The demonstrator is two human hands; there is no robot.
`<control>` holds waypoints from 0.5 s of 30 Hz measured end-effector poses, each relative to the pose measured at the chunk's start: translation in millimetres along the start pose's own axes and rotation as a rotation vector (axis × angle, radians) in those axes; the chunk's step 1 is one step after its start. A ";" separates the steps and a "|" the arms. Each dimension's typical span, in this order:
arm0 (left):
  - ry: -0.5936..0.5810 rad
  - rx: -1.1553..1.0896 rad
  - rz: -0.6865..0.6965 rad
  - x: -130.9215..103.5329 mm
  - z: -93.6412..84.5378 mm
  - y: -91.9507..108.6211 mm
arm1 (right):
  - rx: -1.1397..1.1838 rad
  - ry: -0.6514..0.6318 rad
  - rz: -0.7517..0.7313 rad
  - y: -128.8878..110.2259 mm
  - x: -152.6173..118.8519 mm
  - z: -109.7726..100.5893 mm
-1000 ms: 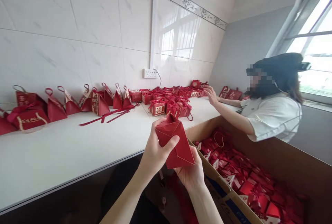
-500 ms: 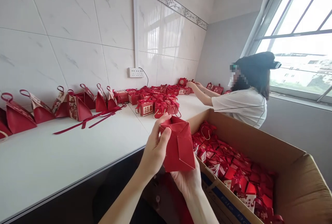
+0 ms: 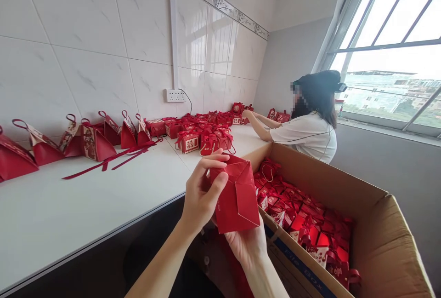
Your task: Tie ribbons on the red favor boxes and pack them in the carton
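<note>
A red paper gift box (image 3: 229, 201) is held up before me, with a folded, overlapping flap on the side facing me. My left hand (image 3: 203, 190) grips its upper left edge, the thumb on the near face and the fingers bent over the top. From below, my right hand (image 3: 247, 243) supports the box; its fingers are mostly hidden behind it. Beyond my hands, finished-looking red boxes with ribbon bows (image 3: 189, 143) stand on the white table (image 3: 138, 201).
Red triangular boxes with loops (image 3: 98, 141) line the wall at left, beside loose red ribbons (image 3: 113, 160). At right, a large cardboard carton (image 3: 327, 174) holds many small red boxes. Past it, a co-worker in a white shirt (image 3: 310, 134) reaches over the table's far end.
My view has turned slightly right. The fingers of my left hand have lifted and spread a little at the top of the box, which stays in nearly the same pose.
</note>
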State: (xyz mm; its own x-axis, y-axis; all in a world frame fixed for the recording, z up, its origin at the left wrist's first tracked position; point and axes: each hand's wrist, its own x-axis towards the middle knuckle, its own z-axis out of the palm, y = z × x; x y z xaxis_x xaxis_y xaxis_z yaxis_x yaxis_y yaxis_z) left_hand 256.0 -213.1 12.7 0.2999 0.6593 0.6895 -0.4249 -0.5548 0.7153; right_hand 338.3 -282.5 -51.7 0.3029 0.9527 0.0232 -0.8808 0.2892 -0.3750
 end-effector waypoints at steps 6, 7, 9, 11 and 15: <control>-0.030 0.037 -0.013 6.3 -0.5 7.4 | -0.027 0.021 -0.011 -4.4 2.7 4.1; -0.041 0.039 -0.023 7.3 -1.8 7.6 | -0.027 0.026 -0.015 -5.2 3.9 3.4; -0.069 0.038 -0.063 9.1 -6.1 7.1 | -0.023 0.041 -0.014 -5.5 6.7 1.2; -0.067 0.055 -0.116 11.1 -12.7 5.4 | -0.024 0.057 -0.002 -3.5 10.4 -1.2; 0.002 0.139 -0.195 16.9 -32.5 0.7 | -0.058 0.060 0.048 3.3 21.6 -0.3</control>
State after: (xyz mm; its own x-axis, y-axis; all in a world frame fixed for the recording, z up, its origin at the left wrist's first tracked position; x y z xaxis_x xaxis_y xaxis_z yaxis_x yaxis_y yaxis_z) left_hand 233.1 -185.9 21.1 0.3626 0.7618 0.5368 -0.2374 -0.4815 0.8437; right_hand 342.1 -261.0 -52.8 0.2835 0.9576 -0.0512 -0.8729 0.2356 -0.4272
